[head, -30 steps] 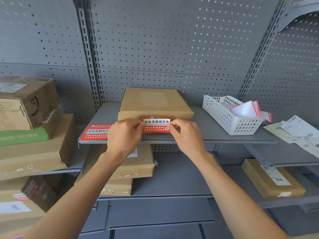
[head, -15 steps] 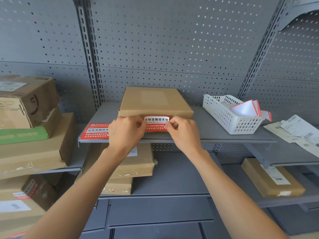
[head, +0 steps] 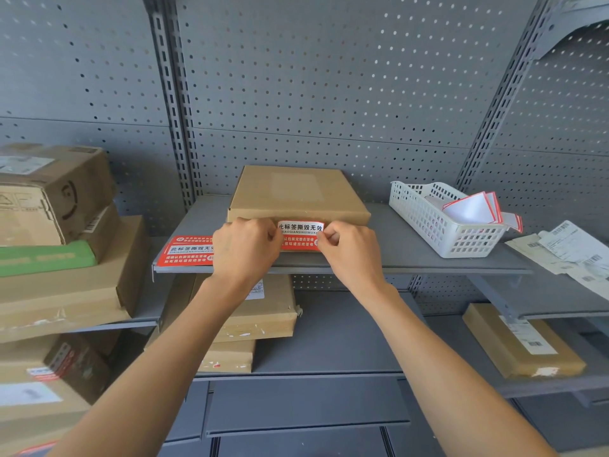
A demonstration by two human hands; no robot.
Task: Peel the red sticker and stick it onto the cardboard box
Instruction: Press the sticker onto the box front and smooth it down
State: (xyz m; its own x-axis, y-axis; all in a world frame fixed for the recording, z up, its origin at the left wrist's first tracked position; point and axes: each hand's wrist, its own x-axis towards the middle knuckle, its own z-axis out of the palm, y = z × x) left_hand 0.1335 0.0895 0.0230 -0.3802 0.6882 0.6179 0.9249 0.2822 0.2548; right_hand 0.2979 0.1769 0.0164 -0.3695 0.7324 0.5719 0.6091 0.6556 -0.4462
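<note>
Grey pegboard shelving was seen all round, with a flat metal shelf (head: 412, 255) carrying the cardboard box (head: 296, 192). The red sticker (head: 300, 236) was held stretched between both hands, long axis running left to right, right up against the box's near face. Its left end was pinched by the left hand (head: 245, 249), its right end by the right hand (head: 351, 252), fingers pressed together on each; neither was nearer really. Glossy paper against matte, smooth board, so pressing far-wards should seat it. A white plastic basket (head: 438, 225) was parked at right.
</note>
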